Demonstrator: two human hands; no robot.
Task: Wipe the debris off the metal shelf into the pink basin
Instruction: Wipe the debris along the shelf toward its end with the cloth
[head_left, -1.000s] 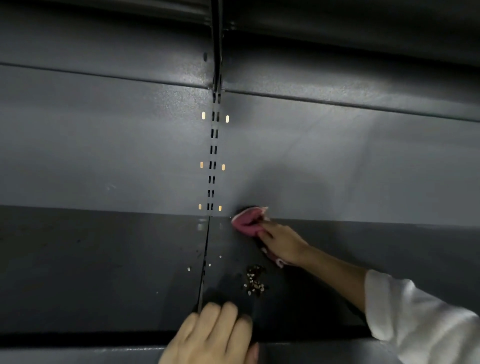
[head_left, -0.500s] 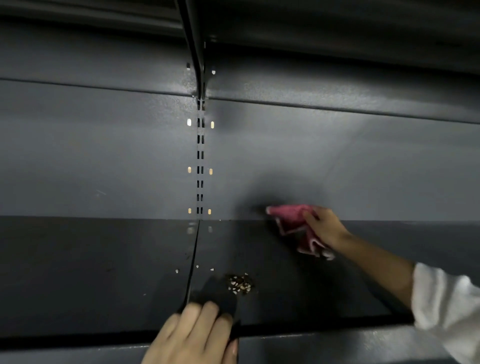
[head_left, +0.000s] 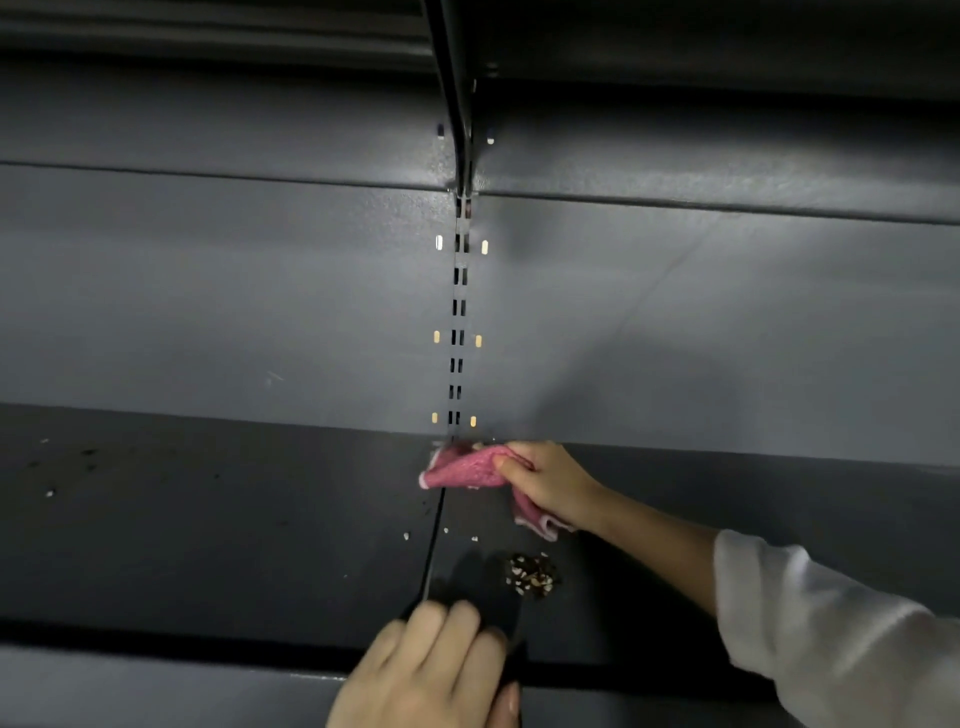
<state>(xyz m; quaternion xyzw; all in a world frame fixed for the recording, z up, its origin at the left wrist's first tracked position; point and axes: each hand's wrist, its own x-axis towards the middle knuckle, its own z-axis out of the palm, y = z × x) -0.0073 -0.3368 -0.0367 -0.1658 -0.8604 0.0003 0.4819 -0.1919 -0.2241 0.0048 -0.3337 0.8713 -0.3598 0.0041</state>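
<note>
Head view, lower centre of frame: right hand (head_left: 553, 486) is clamping a pink cloth (head_left: 467, 470) against the metal shelf (head_left: 208, 519), at the seam where the back panel (head_left: 208, 301) is meeting the deck. Left hand (head_left: 431, 670), bottom centre, is resting with fingers curled over the shelf's front lip, gripping nothing else that can be seen. Debris pile (head_left: 530, 574) is lying just below the cloth; loose crumbs (head_left: 406, 535) are sitting beside the seam gap (head_left: 434, 545). Pink basin is not showing anywhere in frame. Risks: crumbs likely dropping into the gap if the cloth is dragging across it; the pile scattering under a fast stroke; debris falling past the lip if no basin is waiting underneath.
</note>
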